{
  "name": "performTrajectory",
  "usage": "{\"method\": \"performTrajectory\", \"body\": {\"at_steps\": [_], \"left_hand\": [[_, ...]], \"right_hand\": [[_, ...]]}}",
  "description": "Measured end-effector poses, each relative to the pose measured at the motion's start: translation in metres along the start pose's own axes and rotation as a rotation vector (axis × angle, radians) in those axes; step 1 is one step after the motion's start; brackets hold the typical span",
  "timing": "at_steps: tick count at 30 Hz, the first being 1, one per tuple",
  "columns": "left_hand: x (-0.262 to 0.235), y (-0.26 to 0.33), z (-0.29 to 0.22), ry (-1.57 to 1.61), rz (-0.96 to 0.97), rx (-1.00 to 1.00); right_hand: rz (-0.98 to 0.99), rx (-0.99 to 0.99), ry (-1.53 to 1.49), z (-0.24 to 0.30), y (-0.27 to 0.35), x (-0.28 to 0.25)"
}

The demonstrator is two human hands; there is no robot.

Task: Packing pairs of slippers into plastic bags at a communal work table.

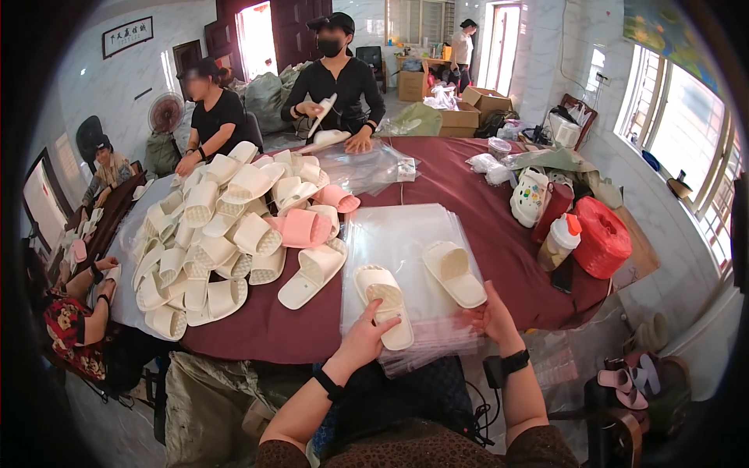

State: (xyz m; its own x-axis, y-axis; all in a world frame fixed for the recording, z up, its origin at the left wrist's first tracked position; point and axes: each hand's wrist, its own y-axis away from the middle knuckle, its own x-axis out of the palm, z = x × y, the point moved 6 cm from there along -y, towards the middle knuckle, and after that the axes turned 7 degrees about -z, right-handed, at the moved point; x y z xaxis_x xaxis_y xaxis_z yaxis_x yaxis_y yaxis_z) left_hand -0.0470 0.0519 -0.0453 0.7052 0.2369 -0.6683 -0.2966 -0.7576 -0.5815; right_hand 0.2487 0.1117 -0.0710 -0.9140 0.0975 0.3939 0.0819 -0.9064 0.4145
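Observation:
My left hand point(363, 337) grips the near end of a cream slipper point(384, 290), thumb and fingers around its sole. That slipper lies over a stack of clear plastic bags point(402, 230). A second cream slipper point(452, 273) rests on the same stack, to the right. Beside its heel is my right hand point(495, 316), thumb and fingers apart, fingertips at the edge of the bags. Left of the stack lies a single cream slipper point(312, 274), next to a large heap of cream slippers point(226, 226) with a few pink slippers point(304, 228) among them.
A red roll of plastic twine point(602, 238), a bottle with an orange cap point(559, 243) and a white clog point(529, 199) stand at the table's right. Across the maroon tablecloth point(445, 175), a co-worker point(334, 93) handles a slipper; other people sit at the left.

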Motion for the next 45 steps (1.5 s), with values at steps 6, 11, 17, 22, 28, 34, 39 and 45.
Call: {"method": "performTrajectory", "body": {"at_steps": [6,11,17,22,28,34,39,45], "left_hand": [[-0.002,0.001,0.005,0.070,0.040,-0.055],[-0.004,0.000,0.004,0.065,0.023,-0.020],[0.017,0.026,0.026,0.157,-0.057,0.006],[0.027,0.017,0.027,0.129,0.106,-0.145],[0.031,0.024,0.037,0.021,0.120,-0.142],[0.028,0.045,0.045,-0.003,-0.010,-0.217],[0.030,0.027,0.040,-0.024,-0.155,-0.225],[0.027,0.028,0.047,0.073,-0.235,-0.212]], "right_hand": [[-0.127,-0.478,0.331,0.020,0.020,0.048],[-0.114,-1.254,1.083,0.039,0.097,0.159],[0.323,-1.375,1.419,-0.024,0.097,0.222],[0.346,-0.675,1.126,-0.039,0.046,0.216],[0.358,-0.586,1.155,-0.048,0.035,0.234],[0.177,-0.932,1.705,-0.067,0.032,0.271],[0.402,-0.705,1.306,-0.071,0.029,0.278],[0.218,-1.121,1.306,-0.040,0.072,0.294]]}}
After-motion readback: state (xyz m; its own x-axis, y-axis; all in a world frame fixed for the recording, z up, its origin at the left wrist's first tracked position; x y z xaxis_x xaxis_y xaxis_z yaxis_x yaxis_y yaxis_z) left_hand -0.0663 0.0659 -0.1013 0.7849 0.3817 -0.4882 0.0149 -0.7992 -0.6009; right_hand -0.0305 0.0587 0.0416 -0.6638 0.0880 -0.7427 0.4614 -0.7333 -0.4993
